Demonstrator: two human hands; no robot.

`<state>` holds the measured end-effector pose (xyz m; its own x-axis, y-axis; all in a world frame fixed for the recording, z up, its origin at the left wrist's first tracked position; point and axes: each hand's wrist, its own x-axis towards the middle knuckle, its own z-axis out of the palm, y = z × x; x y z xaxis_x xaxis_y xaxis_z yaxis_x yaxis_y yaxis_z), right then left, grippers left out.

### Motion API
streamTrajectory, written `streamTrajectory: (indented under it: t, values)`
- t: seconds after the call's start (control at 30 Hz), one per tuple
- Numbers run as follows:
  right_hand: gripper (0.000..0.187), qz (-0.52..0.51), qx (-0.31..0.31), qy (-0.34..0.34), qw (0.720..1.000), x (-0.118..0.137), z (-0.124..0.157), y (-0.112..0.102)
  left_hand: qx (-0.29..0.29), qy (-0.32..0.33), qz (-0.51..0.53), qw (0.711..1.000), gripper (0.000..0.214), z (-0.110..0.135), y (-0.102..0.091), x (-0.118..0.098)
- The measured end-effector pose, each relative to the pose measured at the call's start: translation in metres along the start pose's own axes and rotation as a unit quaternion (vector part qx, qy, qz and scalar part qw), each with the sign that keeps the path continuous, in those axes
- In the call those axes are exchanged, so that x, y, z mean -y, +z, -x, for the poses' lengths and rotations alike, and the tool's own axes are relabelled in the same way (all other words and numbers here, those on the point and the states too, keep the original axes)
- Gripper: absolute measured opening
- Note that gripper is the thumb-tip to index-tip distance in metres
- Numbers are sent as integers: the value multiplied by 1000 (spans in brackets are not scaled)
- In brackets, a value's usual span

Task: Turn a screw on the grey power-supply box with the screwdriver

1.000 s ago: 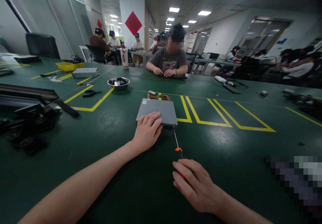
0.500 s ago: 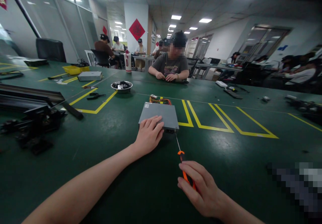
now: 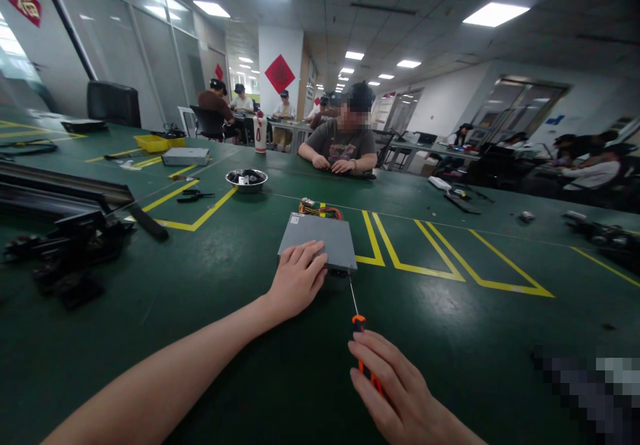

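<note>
A grey metal computer power supply (image 3: 330, 233) lies on the green table in front of me, with colored cables (image 3: 325, 210) bunched behind it. My left hand (image 3: 296, 278) rests on its top near the front edge, fingers stretched out over the casing and not wrapped round it. In my right hand (image 3: 387, 375) is an orange and black screwdriver (image 3: 359, 324), its handle between thumb and fingers. The thin shaft points away from me and reaches the power supply's front right corner. Whether the tip sits in a screw is too small to tell.
A metal bowl (image 3: 247, 180) with dark parts stands behind on the left, near black pliers-like tools (image 3: 194, 196). Black metal parts (image 3: 70, 245) lie at left. Beyond are a grey box (image 3: 185, 157) and a yellow tray (image 3: 159, 142). A person (image 3: 340, 142) sits across the table.
The whole scene sits slightly lower as my view has tilted up. My right fingers have shifted a little on the screwdriver handle. My left hand stays on the power supply.
</note>
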<state>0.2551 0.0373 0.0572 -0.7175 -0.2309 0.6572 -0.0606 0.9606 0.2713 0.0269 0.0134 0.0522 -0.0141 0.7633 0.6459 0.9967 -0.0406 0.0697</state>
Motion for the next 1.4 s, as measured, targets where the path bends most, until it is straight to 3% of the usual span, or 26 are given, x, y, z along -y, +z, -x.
streamTrajectory:
  t: [0.13,0.27,0.43,0.53,0.7,0.87,1.0,1.2,1.4]
  values:
    - [23,-29,-14,6,999,-1,1,2,0,0,1,1000,22,0,0,0]
    - [16,14,-42,46,998,-2,3,3,3,-6,0,1000,22,1,1,0]
    - [21,8,9,-7,1000,-2,5,3,-2,-2,4,1000,22,1,2,0]
    - [20,-17,20,-1,1000,-1,7,4,-3,0,5,1000,22,0,1,0]
    - [16,6,2,21,1000,0,5,3,-4,2,4,1000,22,0,0,0]
    - [23,-39,18,20,999,-2,5,2,-9,2,2,1000,22,0,0,0]
    - [21,-43,-14,46,998,-2,10,3,-10,1,4,1000,22,0,0,0]
    - [20,-66,9,45,997,0,8,5,-5,0,3,1000,22,0,0,0]
    - [23,-95,-9,31,995,-1,5,0,-11,-2,0,1000,22,0,0,0]
